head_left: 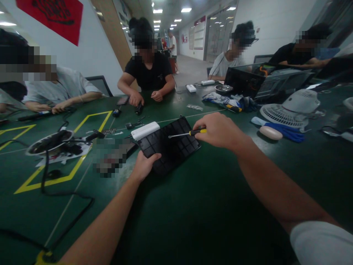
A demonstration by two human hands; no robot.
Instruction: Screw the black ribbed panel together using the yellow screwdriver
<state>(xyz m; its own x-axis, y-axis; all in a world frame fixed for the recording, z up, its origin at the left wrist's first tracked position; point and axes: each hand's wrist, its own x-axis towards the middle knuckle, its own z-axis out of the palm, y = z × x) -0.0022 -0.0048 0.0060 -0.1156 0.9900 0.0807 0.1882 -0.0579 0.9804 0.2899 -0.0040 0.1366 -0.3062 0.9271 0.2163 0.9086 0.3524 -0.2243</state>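
Gripping a black gridded panel (180, 158) by its left edge with the left hand (145, 165), at eight o'clock from the panel's middle, thumb on top and fingertips hidden. Holding a yellow-and-black screwdriver (202, 131) in the right hand (217, 129), between two and three o'clock, with fingers wrapped around the handle and shaft slanting left over the panel; impossible to tell if tip and surface meet.

At ten o'clock, just against the panel's far left edge, a white oblong box (145, 129). Near eight to nine o'clock, a dark flat object (129, 149), partly pixelated, limiting room left of the panel.

From four to seven o'clock, a broad stretch of green tabletop (193, 209) reaching up to the panel's near edge, with room between the forearms.

Farther out, at nine o'clock, a cable-filled oval dish (29, 151) over a yellow tape outline (74, 172). At one o'clock, a clear plastic bag (195, 107); at two, bundled gloves (220, 99). At three, well beyond the right wrist, a blue glove (292, 133) behind a pale oval object (270, 133), beside a grey fan (292, 106). Near twelve, across the table, a co-worker in black (150, 71).
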